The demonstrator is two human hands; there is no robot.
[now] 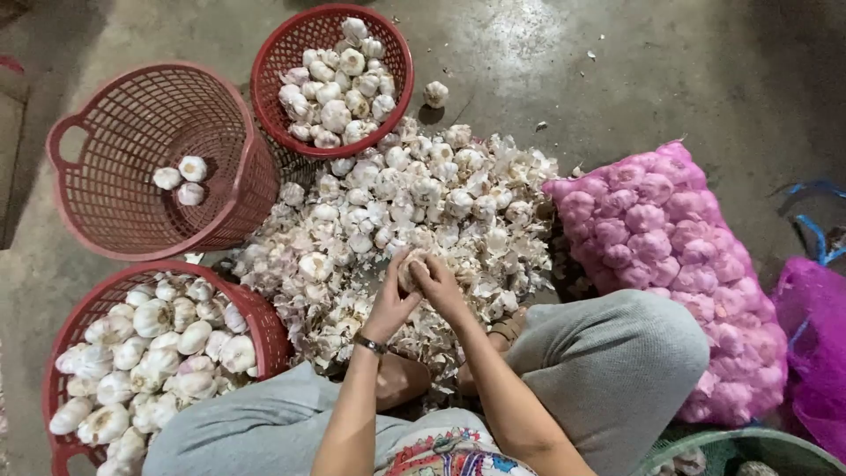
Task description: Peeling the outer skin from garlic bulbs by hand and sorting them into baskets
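Between both hands [414, 286], pale papery garlic bulb [411, 267], over garlic pile [397, 203].

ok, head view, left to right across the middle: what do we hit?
Near-empty red basket → loose garlic pile → both hands on one bulb → pink mesh sack of garlic → magenta bag.

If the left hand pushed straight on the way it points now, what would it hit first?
The left hand points up-right at the garlic bulb it already grips with the right hand; beyond that, probably the garlic pile.
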